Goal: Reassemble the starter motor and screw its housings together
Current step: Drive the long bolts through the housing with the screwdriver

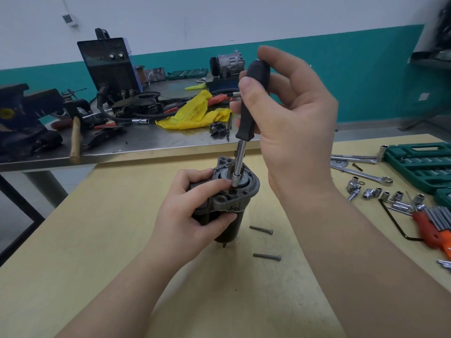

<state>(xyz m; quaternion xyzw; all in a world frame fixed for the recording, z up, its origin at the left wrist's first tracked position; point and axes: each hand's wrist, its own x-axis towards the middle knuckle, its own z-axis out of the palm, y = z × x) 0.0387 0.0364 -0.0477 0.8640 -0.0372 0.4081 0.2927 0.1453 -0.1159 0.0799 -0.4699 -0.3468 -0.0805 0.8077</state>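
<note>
We stand the starter motor (pixel 225 203) upright on the wooden table (pixel 97 240), our left hand (pixel 192 211) wrapped around its housing, while our right hand (pixel 288 113) grips a black-handled socket driver (pixel 249 111) seated in the end housing; two loose bolts (pixel 261 230) lie just beside.

No text, label or number can be read anywhere (all print too small or blurred).

Workshop, steel-topped bench (pixel 146 145) cluttered with tools, black and blue welding machine (pixel 111 65), dark bench vise (pixel 22 106), wooden-handled hammer (pixel 75 140), green socket-set case (pixel 422 164), loose chrome sockets (pixel 380 192)
</note>
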